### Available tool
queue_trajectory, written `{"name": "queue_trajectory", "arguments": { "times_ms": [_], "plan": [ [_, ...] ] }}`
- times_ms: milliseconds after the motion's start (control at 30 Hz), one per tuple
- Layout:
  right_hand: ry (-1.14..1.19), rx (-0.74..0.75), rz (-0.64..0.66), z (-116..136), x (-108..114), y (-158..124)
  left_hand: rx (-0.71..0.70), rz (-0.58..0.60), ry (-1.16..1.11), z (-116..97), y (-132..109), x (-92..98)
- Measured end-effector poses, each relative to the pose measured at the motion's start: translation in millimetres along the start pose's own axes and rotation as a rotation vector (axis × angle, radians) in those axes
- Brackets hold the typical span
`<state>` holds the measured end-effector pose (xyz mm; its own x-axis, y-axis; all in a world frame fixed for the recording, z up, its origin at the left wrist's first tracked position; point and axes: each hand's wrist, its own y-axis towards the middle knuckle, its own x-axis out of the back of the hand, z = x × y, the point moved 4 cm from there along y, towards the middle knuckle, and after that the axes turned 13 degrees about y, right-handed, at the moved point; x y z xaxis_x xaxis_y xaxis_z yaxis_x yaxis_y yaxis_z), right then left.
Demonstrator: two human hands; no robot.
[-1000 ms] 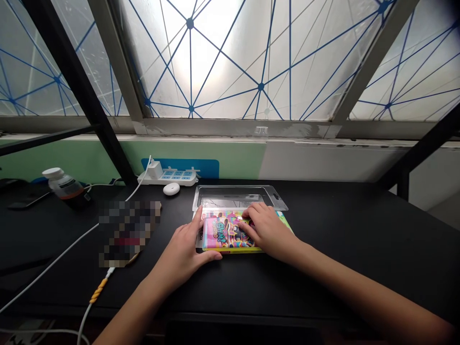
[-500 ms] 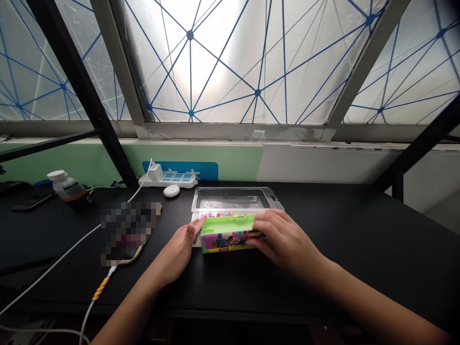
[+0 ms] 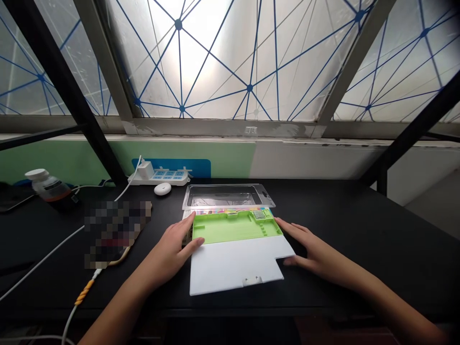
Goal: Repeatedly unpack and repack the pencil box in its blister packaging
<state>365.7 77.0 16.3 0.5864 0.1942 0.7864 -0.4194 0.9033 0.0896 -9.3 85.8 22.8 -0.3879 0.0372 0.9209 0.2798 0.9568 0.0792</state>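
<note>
A pencil case lies opened out in front of me, with a shallow green plastic tray (image 3: 230,227) at the back and a white lid (image 3: 237,268) folded down toward me. The tray has moulded ridges and a small grey insert at its right end. My left hand (image 3: 176,247) rests against the left side, its thumb at the tray's front left corner and its fingers stretched along the edge. At the right side, my right hand (image 3: 311,249) is spread, fingertips at the tray's edge and thumb by the lid's notch. Behind the case sits a clear plastic blister package (image 3: 228,196).
On the left lie a blurred-out phone (image 3: 118,235) with a cable and a white-capped bottle (image 3: 48,187). A power strip (image 3: 161,176) and a round white object (image 3: 162,189) stand near the wall. Black metal posts (image 3: 97,143) frame the black desk (image 3: 341,220).
The case's lid has swung open toward me, showing its white side and the whole green tray. My right hand has let go and moved to the right. The view has shifted slightly.
</note>
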Motion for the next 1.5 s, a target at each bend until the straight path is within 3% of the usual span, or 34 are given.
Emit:
{"name": "queue_trajectory", "arguments": {
  "times_ms": [167,300,467,567,700,833,967,1067,1233,1367,1500],
  "plan": [
    [0.124,0.0,-0.164,14.0,6.1,14.1,-0.004,-0.036,-0.175,2.5,-3.8,3.1],
    [0.186,-0.042,-0.206,22.9,7.9,22.4,-0.011,-0.034,-0.316,2.8,-3.9,3.9],
    [0.003,0.043,-0.186,18.8,-10.9,21.9,-0.003,-0.027,-0.189,-0.5,0.6,-1.5],
    [-0.016,0.115,-0.221,16.5,-15.8,15.3,-0.03,-0.142,-0.043,-7.0,-2.9,-2.5],
    [-0.006,0.204,-0.379,24.9,3.1,13.2,-0.156,-0.395,0.074,-28.2,-3.0,12.5],
    [0.04,0.177,-0.426,36.6,29.7,43.6,-0.107,-0.428,0.067,-41.0,35.2,39.7],
    [0.103,0.15,-0.494,37.0,40.7,92.4,-0.101,-0.46,0.194,-34.9,85.4,53.4],
    [0.087,0.178,-0.476,25.3,27.1,118.5,-0.049,-0.432,0.277,-15.2,103.4,41.1],
    [-0.094,0.228,-0.263,3.3,-3.3,126.7,-0.033,-0.218,0.308,11.1,103.0,9.7],
    [-0.242,0.212,-0.19,1.5,-4.3,118.7,-0.004,-0.071,0.345,11.2,99.6,1.4],
    [-0.327,0.278,-0.244,20.8,-4.4,109.9,0.002,-0.122,0.434,-3.8,97.1,7.5]
  ]
}}
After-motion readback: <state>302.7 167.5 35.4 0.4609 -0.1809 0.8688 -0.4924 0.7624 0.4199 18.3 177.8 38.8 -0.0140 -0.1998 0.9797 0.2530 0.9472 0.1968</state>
